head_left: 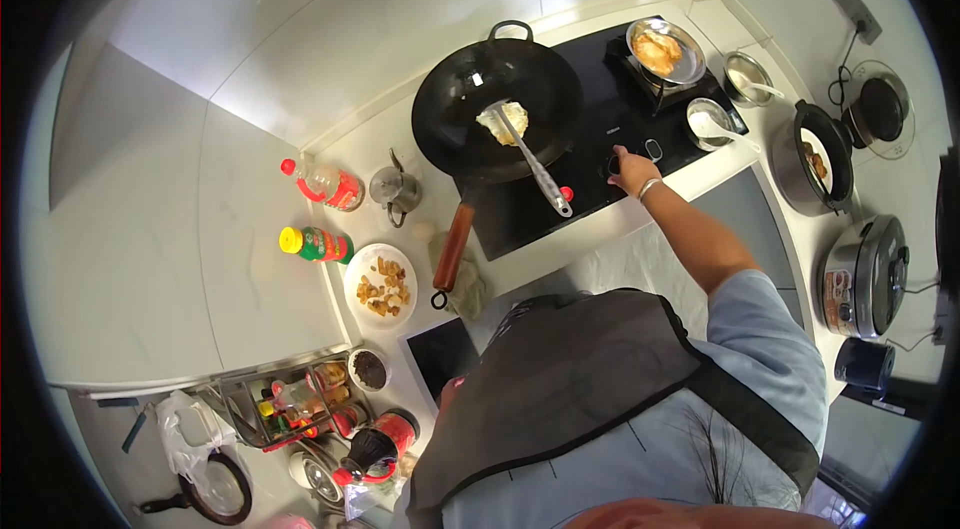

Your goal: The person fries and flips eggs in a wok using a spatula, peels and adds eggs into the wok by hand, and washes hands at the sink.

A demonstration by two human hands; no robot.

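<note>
My right hand [635, 172] is at the front of the black cooktop [520, 222], its thumb and fingers around a dark round knob [612, 166]. Of my left hand [452, 390], only a small bit shows beside a dark tablet-like panel [443, 357]; the apron hides the rest, so its grip cannot be made out. On the cooktop's left side sits a black wok [440, 109] with a brown wooden handle [455, 247]. A fried egg [511, 121] lies in the wok. A metal spatula [535, 169] rests over the egg, its handle reaching across the wok's rim.
A metal plate [690, 69] with fried egg stands on the rear burner. Bowls, a dark pot [790, 179] and a rice cooker [865, 279] line the right. Left are bottles [325, 245], a metal pitcher [393, 191] and a plate [355, 272] of browned pieces.
</note>
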